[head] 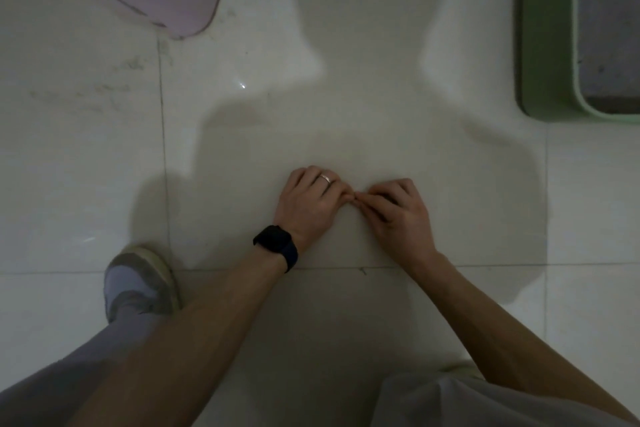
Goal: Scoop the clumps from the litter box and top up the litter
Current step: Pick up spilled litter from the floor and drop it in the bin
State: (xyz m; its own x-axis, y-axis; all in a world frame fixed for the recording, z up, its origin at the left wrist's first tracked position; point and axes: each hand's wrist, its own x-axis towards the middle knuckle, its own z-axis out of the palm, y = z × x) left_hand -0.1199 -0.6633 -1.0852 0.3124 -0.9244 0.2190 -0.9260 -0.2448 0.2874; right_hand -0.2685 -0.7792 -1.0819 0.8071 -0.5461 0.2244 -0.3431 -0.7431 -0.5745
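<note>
**Pre-scoop stage: hands well apart from the litter box**

Left hand (311, 204) and right hand (398, 211) meet at curled fingertips above the floor (242, 135); whether they pinch anything cannot be told. Litter box (547, 45) lies upper right. Scooping probably requires a reach there; no scoop is visible.

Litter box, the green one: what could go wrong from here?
The green litter box sits well away from the left hand and right hand, so scooping from here could scatter grains. The light is dim, so clumps in the grey litter may be missed. Grains on the glossy floor might be slippery.
</note>
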